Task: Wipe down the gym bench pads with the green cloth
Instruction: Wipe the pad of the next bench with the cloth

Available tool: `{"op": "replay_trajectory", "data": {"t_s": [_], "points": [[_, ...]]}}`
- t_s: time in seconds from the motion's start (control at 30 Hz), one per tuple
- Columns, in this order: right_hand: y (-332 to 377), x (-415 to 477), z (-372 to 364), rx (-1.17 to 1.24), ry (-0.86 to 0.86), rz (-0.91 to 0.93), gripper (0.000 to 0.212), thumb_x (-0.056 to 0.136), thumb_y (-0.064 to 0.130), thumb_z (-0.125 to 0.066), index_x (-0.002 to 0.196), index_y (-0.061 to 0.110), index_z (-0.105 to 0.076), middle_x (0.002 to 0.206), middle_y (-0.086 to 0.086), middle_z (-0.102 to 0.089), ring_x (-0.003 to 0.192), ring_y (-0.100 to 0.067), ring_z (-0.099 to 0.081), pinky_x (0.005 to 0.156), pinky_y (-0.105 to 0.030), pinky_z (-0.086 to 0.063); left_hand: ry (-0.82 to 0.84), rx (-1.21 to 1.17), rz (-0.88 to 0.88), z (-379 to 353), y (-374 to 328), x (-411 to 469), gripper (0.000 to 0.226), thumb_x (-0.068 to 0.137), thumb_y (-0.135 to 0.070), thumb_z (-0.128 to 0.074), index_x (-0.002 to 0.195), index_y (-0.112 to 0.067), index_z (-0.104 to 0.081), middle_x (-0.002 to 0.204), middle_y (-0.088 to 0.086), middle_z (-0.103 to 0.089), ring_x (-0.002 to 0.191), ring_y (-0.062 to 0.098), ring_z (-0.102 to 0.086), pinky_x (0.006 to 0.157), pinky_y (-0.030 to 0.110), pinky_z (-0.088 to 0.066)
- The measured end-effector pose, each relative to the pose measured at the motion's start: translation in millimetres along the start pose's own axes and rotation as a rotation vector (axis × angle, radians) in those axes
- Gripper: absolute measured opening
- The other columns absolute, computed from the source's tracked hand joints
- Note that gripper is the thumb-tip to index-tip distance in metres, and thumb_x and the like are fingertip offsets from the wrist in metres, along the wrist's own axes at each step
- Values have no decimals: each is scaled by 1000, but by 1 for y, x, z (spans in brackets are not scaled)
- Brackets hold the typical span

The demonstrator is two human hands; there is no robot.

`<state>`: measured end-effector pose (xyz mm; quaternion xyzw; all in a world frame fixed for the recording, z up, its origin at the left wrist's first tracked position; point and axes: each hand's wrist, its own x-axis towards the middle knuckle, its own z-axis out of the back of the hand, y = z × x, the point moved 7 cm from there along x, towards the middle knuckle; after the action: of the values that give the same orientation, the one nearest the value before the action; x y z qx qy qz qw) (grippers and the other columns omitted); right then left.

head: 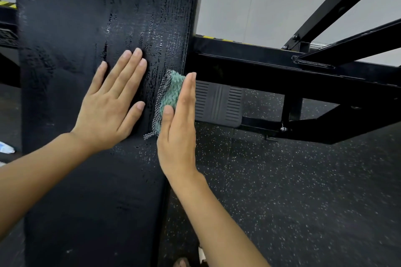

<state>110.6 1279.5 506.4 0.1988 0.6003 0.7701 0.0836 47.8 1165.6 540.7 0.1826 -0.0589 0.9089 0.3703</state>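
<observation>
Right now I am pressing the green cloth flat under my right hand, fingers straight and together, against the bench pad edge. The pad is running lengthwise away from my palm. My left hand is resting spread beside it on the streaked, wet-looking top.
</observation>
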Motion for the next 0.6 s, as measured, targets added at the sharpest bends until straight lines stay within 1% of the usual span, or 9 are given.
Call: {"op": "replay_trajectory", "data": {"t_s": [0.17, 0.3, 0.43, 0.6], "points": [[-2, -14, -2, -21, 21, -14, 59, 106, 17, -31, 152, 15, 6, 164, 0, 5, 151, -13, 5, 123, -45, -12, -3, -6, 11, -1, -3, -7, 63, 102, -36, -26, 157, -7, -15, 164, 8, -13, 154, 19, -7, 123, 42, -5], [-8, -45, -6, -61, 47, -33, 60, 106, 19, -28, 153, 19, 9, 164, 6, 11, 151, -13, 7, 124, -36, -8, -4, -12, 23, -2, -6, -13, 63, 102, -35, -26, 157, -6, -16, 164, 9, -14, 154, 18, -6, 124, 41, -4], [-14, -85, -10, -89, 67, -37, 62, 106, 23, -25, 153, 31, 15, 163, 12, 14, 151, -13, 7, 123, -32, -8, -5, -12, 24, -3, -8, -20, 62, 102, -35, -26, 157, -7, -16, 164, 7, -11, 154, 17, -5, 124, 40, -2], [-22, -110, -11, -89, 75, -91, 65, 105, 25, -24, 149, 44, 20, 162, 17, 14, 151, -11, 7, 123, -35, -9, 7, -26, 24, -5, -11, -29, 63, 102, -34, -26, 157, -7, -16, 164, 6, -11, 154, 16, -4, 124, 41, -2]]}}
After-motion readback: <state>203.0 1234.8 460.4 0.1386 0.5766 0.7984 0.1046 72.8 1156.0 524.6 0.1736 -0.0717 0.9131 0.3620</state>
